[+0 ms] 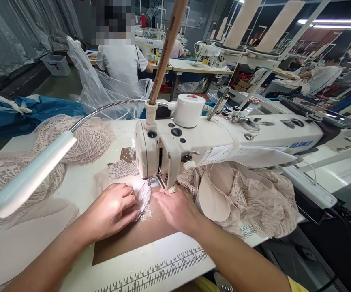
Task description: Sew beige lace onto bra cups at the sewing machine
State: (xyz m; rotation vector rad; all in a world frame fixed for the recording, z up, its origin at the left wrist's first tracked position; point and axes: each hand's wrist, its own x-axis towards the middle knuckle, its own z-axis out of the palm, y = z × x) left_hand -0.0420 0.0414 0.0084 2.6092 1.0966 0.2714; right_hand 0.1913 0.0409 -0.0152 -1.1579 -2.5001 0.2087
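Note:
In the head view, a white sewing machine [212, 138] stands over the table with its needle area lit. Just left of the needle, my left hand [116, 209] has its fingers closed on the edge of a pale lace piece [144, 196]. This piece reaches under the presser foot. My right hand [177, 207] lies right of the needle, its fingers close together beside the foot; whether fabric is under them is hidden. Beige lace with smooth cup-shaped panels [215, 192] is bunched right of that hand. Beneath both hands is a brown machine plate [127, 243].
Lace stacks [72, 138] and a smooth beige panel [26, 247] lie at left, below a lamp on a bendy neck [32, 174]. A printed ruler [160, 271] runs along the front edge. A person in a white shirt [119, 61] sits beyond.

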